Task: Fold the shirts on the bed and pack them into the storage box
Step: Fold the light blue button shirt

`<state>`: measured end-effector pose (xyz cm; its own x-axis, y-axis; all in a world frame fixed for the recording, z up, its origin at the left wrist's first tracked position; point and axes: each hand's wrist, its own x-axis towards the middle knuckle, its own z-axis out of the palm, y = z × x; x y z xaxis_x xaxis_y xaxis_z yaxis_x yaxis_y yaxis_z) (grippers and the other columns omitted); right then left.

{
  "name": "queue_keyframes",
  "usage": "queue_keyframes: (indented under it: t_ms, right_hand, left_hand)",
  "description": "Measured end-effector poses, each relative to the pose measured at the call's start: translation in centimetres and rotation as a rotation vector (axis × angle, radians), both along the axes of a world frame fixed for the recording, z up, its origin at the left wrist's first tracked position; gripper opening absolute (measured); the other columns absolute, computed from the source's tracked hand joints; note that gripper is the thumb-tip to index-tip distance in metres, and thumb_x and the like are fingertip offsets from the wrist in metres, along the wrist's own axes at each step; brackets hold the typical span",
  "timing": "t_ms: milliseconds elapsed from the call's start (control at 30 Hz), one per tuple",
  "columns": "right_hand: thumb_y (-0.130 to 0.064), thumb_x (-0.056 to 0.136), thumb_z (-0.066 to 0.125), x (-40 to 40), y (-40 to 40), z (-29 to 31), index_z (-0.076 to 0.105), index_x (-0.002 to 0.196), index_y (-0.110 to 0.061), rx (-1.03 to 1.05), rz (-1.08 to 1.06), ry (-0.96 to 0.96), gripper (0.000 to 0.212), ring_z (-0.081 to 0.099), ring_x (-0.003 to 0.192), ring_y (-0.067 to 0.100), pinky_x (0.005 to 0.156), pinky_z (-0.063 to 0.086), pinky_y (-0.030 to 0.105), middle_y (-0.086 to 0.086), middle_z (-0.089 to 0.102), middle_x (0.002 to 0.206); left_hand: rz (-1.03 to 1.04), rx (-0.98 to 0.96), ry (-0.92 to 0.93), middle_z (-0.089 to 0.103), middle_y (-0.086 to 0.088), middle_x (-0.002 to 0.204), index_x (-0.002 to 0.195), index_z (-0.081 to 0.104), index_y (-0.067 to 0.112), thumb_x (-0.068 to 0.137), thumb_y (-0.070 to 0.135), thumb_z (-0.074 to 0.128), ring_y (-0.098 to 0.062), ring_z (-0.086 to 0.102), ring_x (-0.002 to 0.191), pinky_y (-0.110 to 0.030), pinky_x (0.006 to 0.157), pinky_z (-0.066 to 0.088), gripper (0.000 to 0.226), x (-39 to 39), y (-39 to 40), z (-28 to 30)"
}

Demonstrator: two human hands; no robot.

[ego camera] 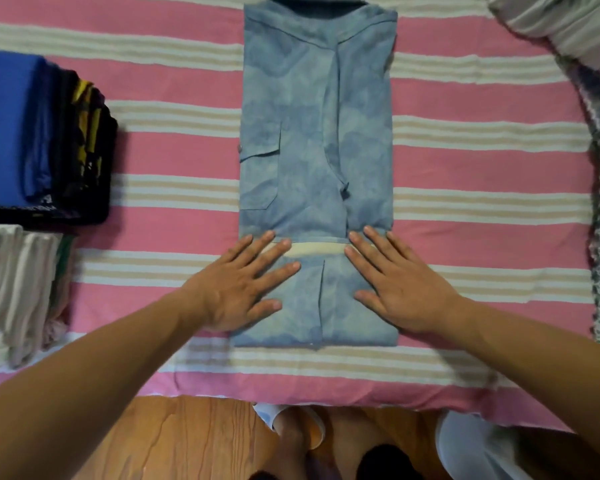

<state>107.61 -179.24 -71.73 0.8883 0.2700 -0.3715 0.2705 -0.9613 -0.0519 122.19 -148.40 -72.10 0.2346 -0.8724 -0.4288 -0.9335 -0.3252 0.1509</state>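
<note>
Both hands flat, fingers straight: left hand (pixel 243 282) and right hand (pixel 399 282) press the shirt's (pixel 312 133) folded-up hem on the bed (pixel 482 161). Folding mid-step. Next likely: another fold toward the collar beyond the hands.

Light: soft, even, moderately bright; faint shadows under the forearms.
Sharpness: slightly soft throughout.
Edges: wide-angle bowing at the frame's corners.

A mottled light-blue shirt (pixel 312 133) is lying in the centre of the frame, folded into a long narrow rectangle with its collar toward the top and its bottom hem turned up. At the left edge, a black storage box (pixel 94 188) is holding upright folded shirts (pixel 11 133), blue and dark ones.
</note>
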Motion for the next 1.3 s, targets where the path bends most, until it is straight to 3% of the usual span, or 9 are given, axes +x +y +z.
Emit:
queue_keyframes:
  t_ms: [133,300,400,567,800,933,1067,1200,1300]
  right_hand:
    - [-0.058,0.103,0.035,-1.6,-0.6,2.3,0.020,0.159,-0.006,0.069,0.135,-0.063,0.077,0.002,0.155,0.035,0.124,0.013,0.053,0.017,0.011,0.167]
    - [-0.080,0.087,0.042,-4.5,-1.0,2.0,0.014,0.161,-0.017,0.146,0.209,0.044,0.101,0.001,0.154,0.037,0.122,0.009,0.050,0.022,0.003,0.166]
    - [-0.075,0.084,0.049,-4.4,-0.6,1.3,0.006,0.162,-0.018,0.120,0.166,0.068,0.106,-0.005,0.154,0.038,0.121,0.009,0.050,0.024,-0.004,0.166]
    - [-0.060,0.081,0.058,-3.6,-1.2,2.2,0.019,0.160,-0.014,0.134,0.144,0.035,0.100,0.003,0.153,0.043,0.121,0.018,0.055,0.029,0.007,0.163]
    - [-0.085,0.084,0.037,-1.7,-2.4,2.6,0.009,0.162,-0.017,0.069,0.230,0.156,0.107,-0.006,0.153,0.041,0.123,0.006,0.051,0.025,-0.003,0.165]
    - [-0.047,0.096,0.055,-1.7,-2.5,2.5,0.018,0.160,-0.010,0.134,0.183,0.053,0.082,0.007,0.154,0.037,0.121,0.025,0.051,0.023,0.012,0.165]
    - [0.001,0.077,0.071,-1.6,-2.5,1.4,0.040,0.151,-0.005,0.301,0.079,-0.048,0.080,0.028,0.150,0.033,0.122,0.023,0.041,0.018,0.033,0.160]
    - [0.020,0.075,0.058,-0.9,-3.5,1.5,0.047,0.149,-0.018,0.597,-0.167,0.064,0.084,0.031,0.149,0.015,0.122,0.025,0.035,0.001,0.037,0.160]
    - [0.010,0.077,0.059,0.1,-4.3,2.5,0.055,0.144,-0.021,0.770,-0.361,0.153,0.074,0.045,0.140,0.010,0.117,0.035,0.035,-0.004,0.049,0.151]
  left_hand:
    - [-0.152,-0.071,-0.003,0.003,-0.013,0.169,0.163,0.009,0.026,0.100,0.069,0.027,-0.034,-0.004,0.156,-0.054,0.125,0.003,0.079,-0.6,1.6,4.6]
    - [-0.175,-0.045,0.002,0.016,-0.018,0.167,0.163,0.014,0.020,0.094,0.067,0.044,-0.044,0.013,0.153,-0.058,0.120,0.013,0.089,-3.6,3.9,3.8]
    - [-0.132,-0.019,-0.010,0.018,-0.026,0.164,0.162,0.018,0.017,0.093,0.056,0.047,-0.048,0.017,0.151,-0.057,0.117,0.016,0.085,-3.8,3.3,2.7]
    - [-0.144,-0.092,-0.022,0.018,-0.024,0.165,0.160,0.025,0.016,0.086,0.065,0.055,-0.044,0.008,0.154,-0.057,0.122,0.016,0.094,-0.9,4.6,3.0]
    - [-0.153,-0.054,0.061,0.007,-0.025,0.167,0.162,0.019,0.026,0.073,0.071,0.059,-0.041,0.005,0.155,-0.046,0.124,0.007,0.108,2.0,4.4,1.2]
    - [-0.089,-0.173,0.085,0.019,-0.024,0.165,0.159,0.027,0.015,0.091,0.060,0.047,-0.042,0.016,0.153,-0.052,0.120,0.021,0.084,1.4,4.4,0.7]
    - [0.006,-0.287,0.146,0.023,-0.012,0.167,0.158,0.031,0.015,0.096,0.051,0.046,-0.031,0.020,0.154,-0.052,0.118,0.033,0.073,1.5,4.6,0.3]
    - [-0.007,-0.233,0.177,0.008,-0.003,0.171,0.163,0.016,0.024,0.092,0.072,0.045,-0.022,0.013,0.156,-0.041,0.124,0.019,0.090,2.7,5.2,0.0]
    - [0.081,-0.263,0.225,0.017,0.000,0.169,0.161,0.022,0.024,0.087,0.069,0.054,-0.019,0.027,0.152,-0.040,0.120,0.027,0.092,3.0,4.3,0.8]
